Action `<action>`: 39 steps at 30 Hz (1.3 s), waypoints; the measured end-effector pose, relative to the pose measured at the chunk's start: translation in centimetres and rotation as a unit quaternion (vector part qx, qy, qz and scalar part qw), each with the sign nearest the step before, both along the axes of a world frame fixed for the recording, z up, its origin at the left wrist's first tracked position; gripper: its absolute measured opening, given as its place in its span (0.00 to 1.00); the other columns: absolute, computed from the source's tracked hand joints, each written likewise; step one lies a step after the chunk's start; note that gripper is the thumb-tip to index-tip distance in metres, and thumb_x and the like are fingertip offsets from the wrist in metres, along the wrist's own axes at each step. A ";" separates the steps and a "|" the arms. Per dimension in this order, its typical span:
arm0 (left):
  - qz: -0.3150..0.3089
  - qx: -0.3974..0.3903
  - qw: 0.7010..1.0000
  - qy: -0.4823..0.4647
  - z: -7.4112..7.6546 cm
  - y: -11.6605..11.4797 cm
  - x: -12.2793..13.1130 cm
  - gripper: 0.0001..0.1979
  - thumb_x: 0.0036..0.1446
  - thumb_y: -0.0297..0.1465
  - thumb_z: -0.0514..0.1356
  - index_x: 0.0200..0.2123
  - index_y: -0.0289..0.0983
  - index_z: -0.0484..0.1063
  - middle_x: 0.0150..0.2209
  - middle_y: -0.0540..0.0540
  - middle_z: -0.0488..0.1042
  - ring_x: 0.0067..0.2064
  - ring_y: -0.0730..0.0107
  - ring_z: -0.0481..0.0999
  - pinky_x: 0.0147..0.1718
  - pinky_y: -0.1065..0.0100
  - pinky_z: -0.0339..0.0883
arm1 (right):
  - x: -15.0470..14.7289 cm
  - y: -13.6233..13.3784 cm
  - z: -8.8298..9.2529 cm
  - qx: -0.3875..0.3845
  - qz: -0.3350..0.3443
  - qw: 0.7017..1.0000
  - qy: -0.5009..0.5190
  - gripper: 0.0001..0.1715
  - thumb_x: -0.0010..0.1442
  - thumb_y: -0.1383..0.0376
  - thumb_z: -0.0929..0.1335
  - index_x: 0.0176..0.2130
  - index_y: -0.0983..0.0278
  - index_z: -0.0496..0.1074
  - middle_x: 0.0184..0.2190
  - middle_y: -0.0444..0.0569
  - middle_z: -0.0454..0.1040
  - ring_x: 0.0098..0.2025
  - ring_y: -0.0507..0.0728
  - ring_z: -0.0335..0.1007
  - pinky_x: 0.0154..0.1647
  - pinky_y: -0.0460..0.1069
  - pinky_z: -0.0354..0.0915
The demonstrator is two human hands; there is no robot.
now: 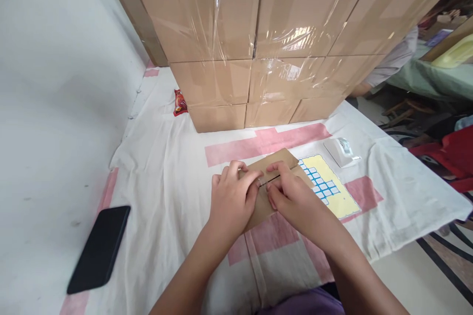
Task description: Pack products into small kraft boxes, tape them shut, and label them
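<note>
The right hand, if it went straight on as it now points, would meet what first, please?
Probably the left hand, just ahead over the cardboard, though depth is unclear.

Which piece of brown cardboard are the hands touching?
The small, unwrapped cardboard piece lying closest to the camera; the plastic-wrapped stack of larger boxes stands beyond it, apart from it.

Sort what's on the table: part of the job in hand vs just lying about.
Likely in the job:
- brown cardboard piece, under left hand and right hand
- white dispenser, probably tape
- yellow sheet with blue-edged white squares, maybe

Likely lying about:
- black smartphone
- red packet
- stacked cartons, link unclear
</note>
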State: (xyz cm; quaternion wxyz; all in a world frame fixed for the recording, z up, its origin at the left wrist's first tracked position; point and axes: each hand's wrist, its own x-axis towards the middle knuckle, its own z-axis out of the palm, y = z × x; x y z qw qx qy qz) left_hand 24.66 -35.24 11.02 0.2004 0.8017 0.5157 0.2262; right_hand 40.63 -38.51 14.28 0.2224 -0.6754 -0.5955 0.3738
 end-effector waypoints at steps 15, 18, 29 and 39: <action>-0.004 0.048 0.997 0.062 -0.1 -0.6 -0.1 0.20 0.64 0.25 0.54 0.48 0.55 0.80 0.54 0.48 0.72 0.48 0.61 0.71 0.40 0.57 0.58 | -0.4 0.1 1.1 -0.029 0.027 0.996 -0.074 0.11 0.66 0.74 0.59 0.47 0.64 0.61 0.27 0.45 0.72 0.30 0.56 0.70 0.28 0.47 0.55; 0.005 0.054 0.995 0.088 0.0 -0.8 0.0 0.22 0.65 0.24 0.53 0.48 0.57 0.79 0.55 0.49 0.73 0.47 0.61 0.71 0.41 0.56 0.57 | -0.6 0.1 1.6 -0.031 0.035 0.990 -0.130 0.08 0.67 0.73 0.59 0.44 0.64 0.62 0.30 0.48 0.73 0.32 0.57 0.71 0.28 0.48 0.55; 0.033 0.030 0.994 0.096 -0.2 -0.8 0.1 0.25 0.65 0.23 0.51 0.47 0.60 0.79 0.57 0.49 0.71 0.51 0.59 0.70 0.45 0.50 0.52 | -1.4 -0.3 2.0 -0.029 0.079 0.953 -0.290 0.11 0.67 0.74 0.59 0.46 0.67 0.68 0.32 0.52 0.77 0.33 0.60 0.74 0.26 0.49 0.49; 0.036 0.055 0.992 0.105 -0.1 -0.8 0.1 0.22 0.66 0.25 0.52 0.47 0.57 0.80 0.56 0.47 0.72 0.50 0.57 0.71 0.46 0.50 0.55 | 2.1 -5.6 -0.7 0.080 0.179 0.895 -0.400 0.45 0.55 0.78 0.63 0.68 0.52 0.64 0.20 0.43 0.75 0.20 0.54 0.67 0.21 0.49 0.40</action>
